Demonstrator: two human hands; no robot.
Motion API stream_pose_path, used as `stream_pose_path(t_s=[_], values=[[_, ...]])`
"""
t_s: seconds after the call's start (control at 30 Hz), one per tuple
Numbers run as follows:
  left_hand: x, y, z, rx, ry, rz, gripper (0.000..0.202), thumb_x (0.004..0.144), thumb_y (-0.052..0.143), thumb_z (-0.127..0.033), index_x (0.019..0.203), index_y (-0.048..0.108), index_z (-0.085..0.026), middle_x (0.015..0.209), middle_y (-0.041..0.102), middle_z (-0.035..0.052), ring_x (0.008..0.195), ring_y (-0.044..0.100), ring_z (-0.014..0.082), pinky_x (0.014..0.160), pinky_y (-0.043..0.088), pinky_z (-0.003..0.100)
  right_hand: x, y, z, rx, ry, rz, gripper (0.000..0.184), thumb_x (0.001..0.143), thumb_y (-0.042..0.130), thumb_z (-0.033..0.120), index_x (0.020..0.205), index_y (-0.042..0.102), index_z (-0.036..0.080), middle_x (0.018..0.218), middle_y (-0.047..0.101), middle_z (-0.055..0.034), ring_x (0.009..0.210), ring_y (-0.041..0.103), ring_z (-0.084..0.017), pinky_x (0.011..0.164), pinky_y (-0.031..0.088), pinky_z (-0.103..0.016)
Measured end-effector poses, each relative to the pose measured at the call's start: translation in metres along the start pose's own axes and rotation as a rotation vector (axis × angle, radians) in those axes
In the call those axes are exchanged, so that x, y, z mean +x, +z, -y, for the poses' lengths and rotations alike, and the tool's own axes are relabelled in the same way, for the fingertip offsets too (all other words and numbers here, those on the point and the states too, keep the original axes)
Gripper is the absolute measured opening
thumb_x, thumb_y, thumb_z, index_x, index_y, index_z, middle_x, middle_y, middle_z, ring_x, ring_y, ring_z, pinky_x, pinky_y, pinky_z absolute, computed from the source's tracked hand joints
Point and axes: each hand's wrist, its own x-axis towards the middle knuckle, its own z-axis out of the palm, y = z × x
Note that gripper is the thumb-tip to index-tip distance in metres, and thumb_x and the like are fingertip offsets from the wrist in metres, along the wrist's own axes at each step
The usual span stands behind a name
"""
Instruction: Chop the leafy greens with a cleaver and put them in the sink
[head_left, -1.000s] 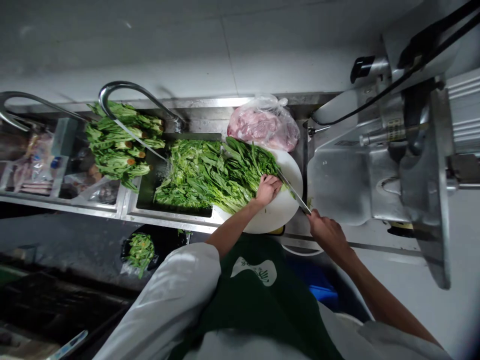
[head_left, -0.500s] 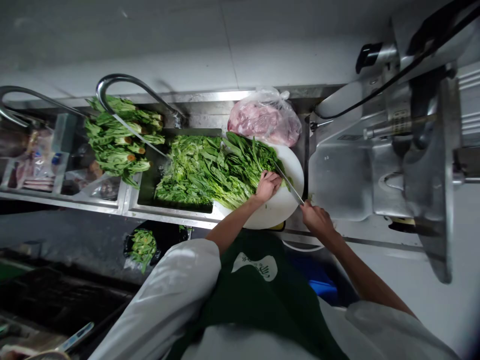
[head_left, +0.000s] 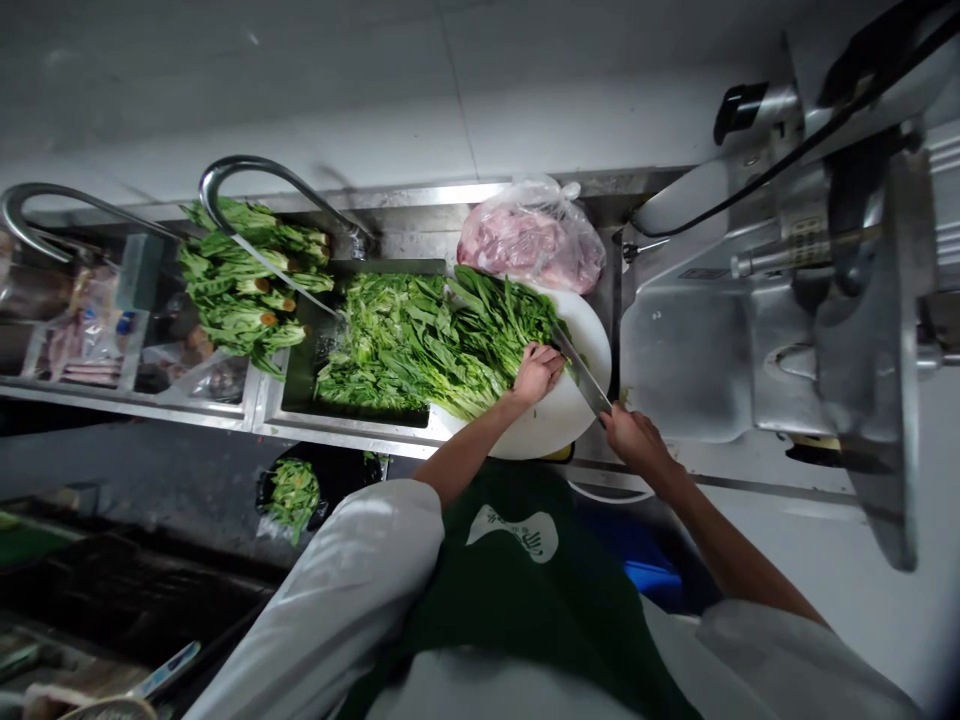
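Long leafy greens (head_left: 499, 320) lie over a round white cutting board (head_left: 551, 425), their left part reaching the sink. My left hand (head_left: 538, 372) rests on the right end of the bunch, fingers curled and pressing on it. In my right hand (head_left: 634, 437) is the handle of a kitchen knife (head_left: 583, 370). Its blade slants up and left beside my left fingers, with the tip at the greens' cut end. Chopped greens (head_left: 375, 350) fill the sink basin (head_left: 300, 385), where water runs from a curved faucet (head_left: 255, 165).
Behind the board sits a plastic bag of raw meat (head_left: 532, 240). A metal slicing machine (head_left: 795, 300) stands at the right. More leafy bunches (head_left: 251, 290) lie left of the basin. Below the counter is a black bag holding trimmings (head_left: 291, 497).
The knife blade has turned so more of its flat side shows. Both hands stay in nearly the same place; the whole view has shifted slightly.
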Motion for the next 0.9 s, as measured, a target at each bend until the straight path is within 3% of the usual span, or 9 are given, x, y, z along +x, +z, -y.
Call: stream_pose_path(t_s=[0.17, 0.27, 0.4, 0.5, 0.57, 0.63, 0.77, 0.83, 0.9], values=[[0.005, -0.002, -0.005, 0.022, -0.027, 0.022, 0.023, 0.100, 0.048, -0.021, 0.103, 0.070, -0.021, 0.103, 0.067, 0.0052, 0.107, 0.056, 0.0195, 0.111, 0.031, 0.042, 0.004, -0.006, 0.004, 0.044, -0.019, -0.005, 0.035, 0.105, 0.032, 0.034, 0.114, 0.059, 0.014, 0.101, 0.073, -0.0153, 0.097, 0.070, -0.026, 0.077, 0.040, -0.030], [0.004, -0.017, -0.009, 0.024, -0.032, 0.037, 0.021, 0.100, 0.049, -0.022, 0.099, 0.070, -0.021, 0.103, 0.068, 0.0049, 0.106, 0.058, 0.0190, 0.111, 0.031, 0.043, -0.012, -0.018, -0.006, 0.056, -0.036, -0.028, 0.035, 0.104, 0.033, 0.037, 0.110, 0.061, 0.016, 0.096, 0.073, -0.0138, 0.093, 0.070, -0.026, 0.074, 0.040, -0.030], [-0.023, -0.068, -0.001, 0.009, 0.008, -0.057, 0.023, 0.101, 0.049, -0.031, 0.112, 0.069, -0.024, 0.119, 0.068, 0.0063, 0.121, 0.056, 0.0205, 0.113, 0.032, 0.045, -0.028, -0.029, -0.018, 0.045, 0.064, -0.109, 0.042, 0.104, 0.031, 0.041, 0.111, 0.061, 0.014, 0.085, 0.072, -0.0142, 0.083, 0.070, -0.026, 0.070, 0.040, -0.030], [-0.048, -0.109, 0.018, 0.015, -0.003, -0.097, 0.027, 0.102, 0.045, -0.031, 0.115, 0.068, -0.025, 0.119, 0.068, 0.0068, 0.120, 0.057, 0.0211, 0.109, 0.039, 0.044, -0.020, -0.029, -0.017, 0.026, 0.123, -0.150, 0.041, 0.104, 0.030, 0.040, 0.114, 0.060, 0.012, 0.087, 0.072, -0.0165, 0.084, 0.071, -0.028, 0.071, 0.042, -0.031], [-0.048, -0.124, 0.027, 0.026, 0.013, -0.076, 0.028, 0.103, 0.043, -0.029, 0.116, 0.067, -0.025, 0.117, 0.068, 0.0074, 0.118, 0.058, 0.0213, 0.106, 0.042, 0.043, -0.010, -0.027, -0.016, 0.032, 0.133, -0.149, 0.040, 0.104, 0.031, 0.039, 0.115, 0.059, 0.013, 0.089, 0.073, -0.0171, 0.087, 0.071, -0.029, 0.072, 0.043, -0.032], [-0.032, -0.122, 0.028, 0.045, 0.107, 0.002, 0.029, 0.102, 0.043, -0.024, 0.121, 0.065, -0.024, 0.125, 0.065, 0.0076, 0.122, 0.056, 0.0210, 0.109, 0.042, 0.042, -0.003, -0.023, -0.015, 0.049, 0.150, -0.149, 0.041, 0.104, 0.030, 0.039, 0.115, 0.059, 0.013, 0.091, 0.073, -0.0174, 0.089, 0.071, -0.029, 0.074, 0.044, -0.033], [0.029, -0.084, 0.012, 0.166, 0.356, 0.287, 0.054, 0.084, 0.074, -0.019, 0.135, 0.057, -0.026, 0.150, 0.048, 0.0078, 0.142, 0.037, 0.0291, 0.120, 0.029, 0.049, -0.006, -0.012, -0.010, 0.111, 0.217, -0.154, 0.042, 0.104, 0.028, 0.037, 0.119, 0.058, 0.012, 0.096, 0.072, -0.0188, 0.093, 0.070, -0.029, 0.079, 0.046, -0.034], [0.058, -0.066, 0.010, 0.202, 0.370, 0.426, 0.064, 0.074, 0.085, -0.021, 0.132, 0.060, -0.026, 0.144, 0.053, 0.0089, 0.138, 0.042, 0.0327, 0.120, 0.026, 0.054, -0.015, -0.003, -0.003, 0.156, 0.254, -0.153, 0.043, 0.104, 0.026, 0.036, 0.121, 0.057, 0.012, 0.096, 0.072, -0.0196, 0.093, 0.070, -0.029, 0.081, 0.047, -0.035], [0.079, -0.056, 0.017, 0.185, 0.325, 0.475, 0.049, 0.075, 0.085, -0.028, 0.121, 0.067, -0.025, 0.130, 0.062, 0.0077, 0.126, 0.054, 0.0297, 0.119, 0.029, 0.052, -0.024, 0.009, 0.007, 0.204, 0.287, -0.145, 0.044, 0.104, 0.024, 0.035, 0.123, 0.056, 0.011, 0.095, 0.071, -0.0199, 0.092, 0.070, -0.029, 0.082, 0.048, -0.037]])
